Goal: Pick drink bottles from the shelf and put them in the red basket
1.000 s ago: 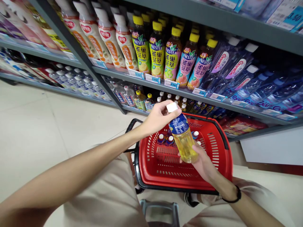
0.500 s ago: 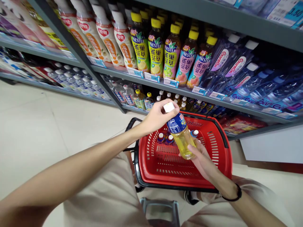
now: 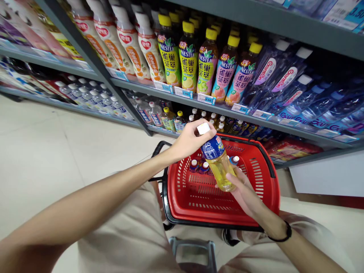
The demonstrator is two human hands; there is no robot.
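A bottle of yellow drink (image 3: 217, 163) with a blue label and white cap hangs tilted above a red shopping basket (image 3: 264, 189). My left hand (image 3: 187, 142) pinches its neck and cap from the left. My right hand (image 3: 244, 193) cups the bottle's base from below, fingers curled around it. Several small bottles (image 3: 199, 167) with white caps lie at the far end of the basket, partly hidden by the held bottle.
Grey shelves run across the back: yellow-capped tea bottles (image 3: 206, 64), white-capped milk-drink bottles (image 3: 127, 45), blue water bottles (image 3: 290, 91), small bottles (image 3: 170, 119) on the lower shelf. Pale tiled floor (image 3: 57, 151) lies at left. The basket's black handle (image 3: 159, 149) sticks out left.
The bottle and both hands have risen slightly and shifted a little left; the grip on cap and base is unchanged. The view has barely moved.
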